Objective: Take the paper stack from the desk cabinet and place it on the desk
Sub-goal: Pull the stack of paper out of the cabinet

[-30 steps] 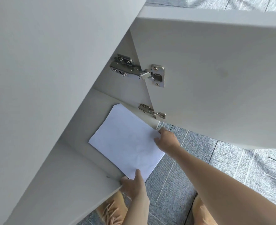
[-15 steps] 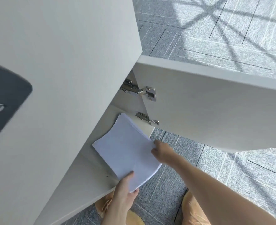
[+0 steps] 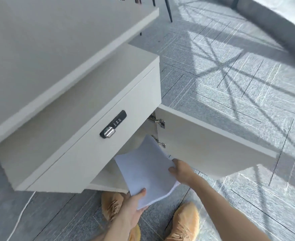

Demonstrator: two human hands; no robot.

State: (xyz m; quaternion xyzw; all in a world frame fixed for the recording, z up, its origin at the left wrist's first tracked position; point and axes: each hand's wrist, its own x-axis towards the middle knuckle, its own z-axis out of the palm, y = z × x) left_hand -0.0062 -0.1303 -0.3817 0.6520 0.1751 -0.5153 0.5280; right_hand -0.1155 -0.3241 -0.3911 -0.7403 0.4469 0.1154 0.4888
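The white paper stack (image 3: 146,171) is half out of the open desk cabinet (image 3: 112,181), tilted, with its near end over the floor. My left hand (image 3: 134,208) grips its near corner from below, thumb on top. My right hand (image 3: 181,171) holds the stack's right edge. The far end of the stack still lies inside the cabinet opening. The grey desk top (image 3: 44,40) spreads across the upper left, above the cabinet.
The cabinet door (image 3: 212,145) stands swung open to the right, hinges showing. A drawer front with a black keypad lock (image 3: 113,126) sits above the opening. My two tan shoes (image 3: 185,223) stand on grey carpet tiles. Chair legs (image 3: 168,9) stand far off.
The view has pulled back and up, so the desk top and lock now show. Both hands have drawn the stack outward, its near end lifted clear of the cabinet shelf.
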